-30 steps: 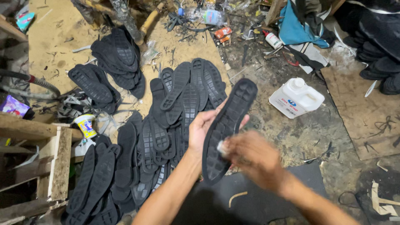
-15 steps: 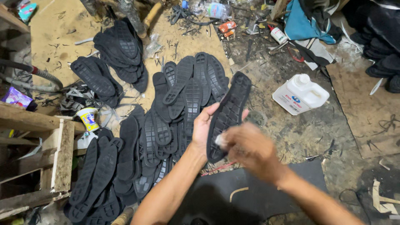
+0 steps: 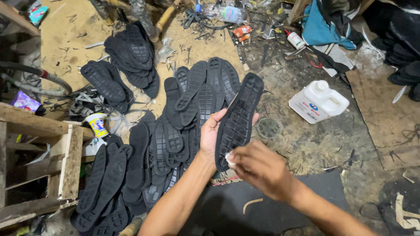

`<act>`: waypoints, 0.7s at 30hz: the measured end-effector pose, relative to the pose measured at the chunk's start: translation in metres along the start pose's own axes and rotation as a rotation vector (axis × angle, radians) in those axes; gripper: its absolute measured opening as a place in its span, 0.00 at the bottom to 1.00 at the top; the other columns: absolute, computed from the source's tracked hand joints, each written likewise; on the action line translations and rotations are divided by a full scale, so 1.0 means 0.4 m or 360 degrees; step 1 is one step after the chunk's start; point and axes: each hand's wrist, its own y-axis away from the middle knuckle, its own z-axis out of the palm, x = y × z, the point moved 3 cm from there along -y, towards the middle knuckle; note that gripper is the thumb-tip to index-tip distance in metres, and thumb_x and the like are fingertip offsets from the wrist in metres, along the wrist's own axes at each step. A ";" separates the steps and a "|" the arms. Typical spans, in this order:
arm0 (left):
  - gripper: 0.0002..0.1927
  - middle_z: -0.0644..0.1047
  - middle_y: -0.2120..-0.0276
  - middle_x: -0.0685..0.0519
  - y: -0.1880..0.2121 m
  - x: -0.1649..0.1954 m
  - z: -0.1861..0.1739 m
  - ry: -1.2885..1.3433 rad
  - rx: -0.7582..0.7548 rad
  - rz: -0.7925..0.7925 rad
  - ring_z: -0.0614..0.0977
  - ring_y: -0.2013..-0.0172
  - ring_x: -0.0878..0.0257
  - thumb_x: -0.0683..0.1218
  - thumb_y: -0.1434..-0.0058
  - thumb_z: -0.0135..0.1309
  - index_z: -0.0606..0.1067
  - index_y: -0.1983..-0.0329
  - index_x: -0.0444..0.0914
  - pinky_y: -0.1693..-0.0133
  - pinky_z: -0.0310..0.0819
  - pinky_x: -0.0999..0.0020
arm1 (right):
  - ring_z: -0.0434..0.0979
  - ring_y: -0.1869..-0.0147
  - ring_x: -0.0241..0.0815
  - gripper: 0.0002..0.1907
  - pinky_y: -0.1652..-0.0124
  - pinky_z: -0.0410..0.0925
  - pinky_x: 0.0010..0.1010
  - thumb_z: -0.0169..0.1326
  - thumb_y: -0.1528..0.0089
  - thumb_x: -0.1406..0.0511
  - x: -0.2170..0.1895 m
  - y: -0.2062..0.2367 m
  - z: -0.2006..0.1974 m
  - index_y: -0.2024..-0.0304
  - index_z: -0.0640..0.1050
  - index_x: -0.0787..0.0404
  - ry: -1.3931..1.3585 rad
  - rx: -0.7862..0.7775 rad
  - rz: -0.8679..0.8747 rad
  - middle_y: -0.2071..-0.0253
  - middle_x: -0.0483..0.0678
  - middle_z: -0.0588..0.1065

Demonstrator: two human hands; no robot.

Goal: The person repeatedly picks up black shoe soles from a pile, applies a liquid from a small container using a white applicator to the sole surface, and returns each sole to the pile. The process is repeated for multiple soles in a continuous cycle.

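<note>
L: my left hand (image 3: pixel 213 133) grips black sole (image 3: pixel 238 118) upright, centre | R: my right hand (image 3: pixel 258 168) pinches white wad (image 3: pixel 229 159) at sole's 6 o'clock heel (lower than a second ago) | wiping continues; sole heap (image 3: pixel 175 131) at 9 o'clock.

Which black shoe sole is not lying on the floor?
The sole held up in the left hand, its tread facing the camera. All the others lie in heaps on the floor.

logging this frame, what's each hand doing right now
Left hand: closed on the long black rubber shoe sole.
Right hand: closed, pinching a small white wad against the sole.
</note>
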 end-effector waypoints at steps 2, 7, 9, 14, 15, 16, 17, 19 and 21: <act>0.26 0.82 0.53 0.38 -0.005 -0.016 -0.013 0.0050 -0.0297 -0.0023 0.85 0.57 0.53 0.52 0.27 0.39 0.73 0.39 0.27 0.53 0.81 0.61 | 0.82 0.53 0.47 0.16 0.53 0.74 0.35 0.67 0.47 0.74 0.042 -0.031 -0.023 0.58 0.79 0.65 0.0029 0.0093 0.0098 0.54 0.52 0.80; 0.25 0.82 0.52 0.41 -0.024 -0.023 -0.074 0.0038 -0.0307 -0.0046 0.85 0.56 0.52 0.53 0.23 0.39 0.73 0.40 0.27 0.51 0.81 0.59 | 0.81 0.56 0.47 0.15 0.55 0.73 0.34 0.67 0.45 0.75 0.097 -0.093 -0.071 0.56 0.80 0.66 0.0426 0.0373 0.0316 0.55 0.53 0.80; 0.27 0.81 0.53 0.40 -0.027 -0.014 -0.072 0.0066 -0.0395 -0.0077 0.85 0.56 0.51 0.55 0.25 0.40 0.73 0.41 0.27 0.50 0.82 0.57 | 0.81 0.52 0.51 0.16 0.50 0.73 0.39 0.64 0.47 0.75 0.049 -0.080 -0.031 0.56 0.79 0.66 0.0334 0.0342 0.0112 0.56 0.54 0.79; 0.30 0.77 0.46 0.31 -0.032 0.056 -0.071 0.0197 -0.0210 0.0114 0.83 0.50 0.45 0.55 0.31 0.42 0.72 0.39 0.25 0.49 0.80 0.57 | 0.82 0.55 0.45 0.14 0.55 0.74 0.32 0.66 0.47 0.73 0.004 -0.032 0.051 0.58 0.81 0.64 -0.0077 0.0015 0.0185 0.57 0.51 0.81; 0.31 0.77 0.45 0.30 -0.033 0.074 -0.072 0.0236 -0.0227 0.0144 0.82 0.49 0.44 0.55 0.32 0.43 0.71 0.38 0.24 0.48 0.79 0.55 | 0.83 0.54 0.44 0.14 0.54 0.75 0.30 0.66 0.46 0.73 0.017 -0.027 0.043 0.57 0.81 0.64 -0.0089 0.0041 0.0282 0.56 0.50 0.81; 0.31 0.77 0.45 0.33 -0.032 0.105 -0.079 0.0208 -0.0156 0.0275 0.81 0.49 0.44 0.55 0.32 0.44 0.71 0.39 0.25 0.46 0.79 0.53 | 0.84 0.52 0.42 0.14 0.53 0.76 0.29 0.66 0.46 0.73 0.032 -0.023 0.031 0.57 0.81 0.64 -0.0094 0.0071 0.0378 0.55 0.49 0.82; 0.30 0.77 0.45 0.35 -0.033 0.149 -0.084 0.0178 -0.0097 0.0403 0.81 0.48 0.43 0.55 0.32 0.44 0.71 0.39 0.26 0.44 0.78 0.51 | 0.83 0.55 0.40 0.14 0.54 0.75 0.28 0.65 0.46 0.74 0.046 -0.018 0.016 0.57 0.81 0.64 -0.0121 0.0094 0.0478 0.56 0.48 0.82; 0.30 0.77 0.47 0.36 -0.043 0.269 -0.079 0.0051 -0.0160 0.0579 0.80 0.48 0.41 0.57 0.34 0.45 0.71 0.41 0.27 0.42 0.76 0.48 | 0.82 0.59 0.37 0.16 0.57 0.74 0.26 0.63 0.46 0.75 0.065 -0.006 -0.015 0.55 0.82 0.65 -0.0169 0.0139 0.0676 0.57 0.48 0.82; 0.38 0.78 0.51 0.33 -0.072 0.441 -0.063 -0.0018 -0.0210 0.0755 0.80 0.52 0.41 0.63 0.34 0.44 0.70 0.42 0.22 0.45 0.77 0.48 | 0.81 0.59 0.35 0.17 0.57 0.74 0.25 0.62 0.46 0.76 0.075 -0.001 -0.034 0.54 0.82 0.65 -0.0192 0.0201 0.0723 0.55 0.49 0.82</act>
